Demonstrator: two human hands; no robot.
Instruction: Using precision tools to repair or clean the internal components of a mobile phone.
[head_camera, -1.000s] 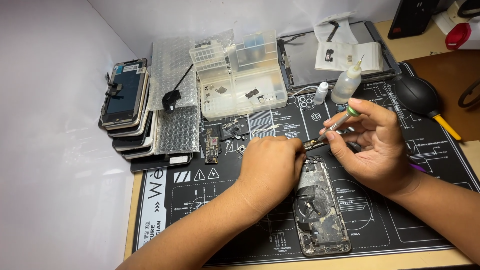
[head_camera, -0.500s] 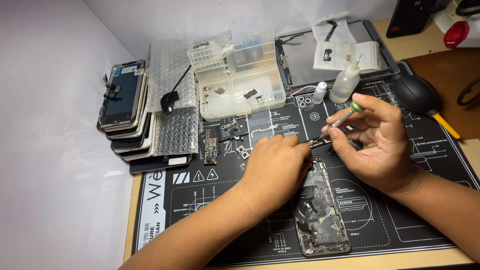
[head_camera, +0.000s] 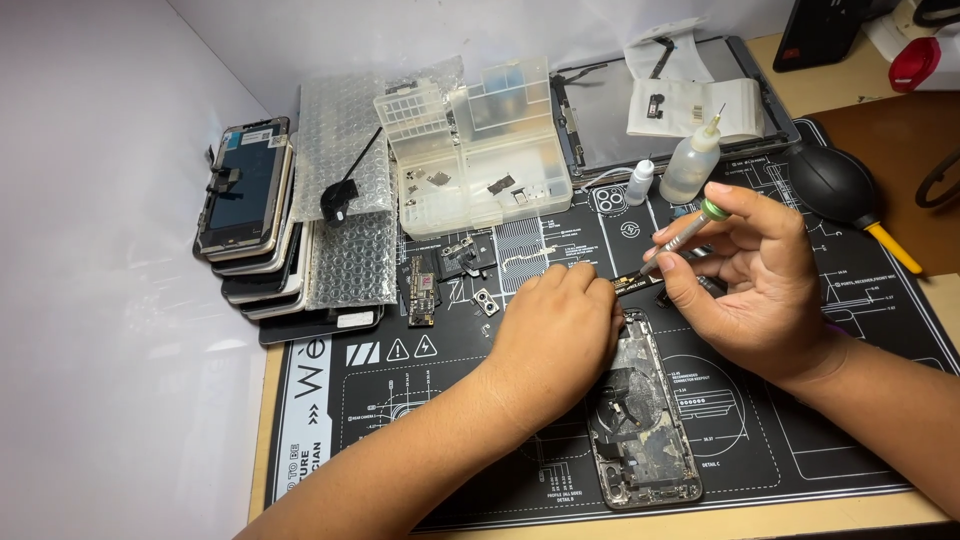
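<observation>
An opened phone body (head_camera: 640, 425) with bare internals lies on a black repair mat (head_camera: 400, 420). My left hand (head_camera: 560, 330) rests over the phone's top end, fingers curled, pinching a small dark part with a flex strip near its upper edge. My right hand (head_camera: 755, 275) holds a slim silver screwdriver with a green cap (head_camera: 680, 235), tip angled down-left to that part, just above the phone's top edge.
A clear compartment box (head_camera: 480, 150) of small parts sits behind the mat. Stacked phone screens (head_camera: 250, 220) and bubble wrap (head_camera: 345, 225) lie at left. Two small bottles (head_camera: 690, 170), a black rubber blower (head_camera: 840, 190), and loose parts (head_camera: 425, 290) lie on the mat.
Both hands stay at the phone's top end. My right hand has lifted slightly, and the screwdriver stands a little steeper. The view has shifted slightly.
</observation>
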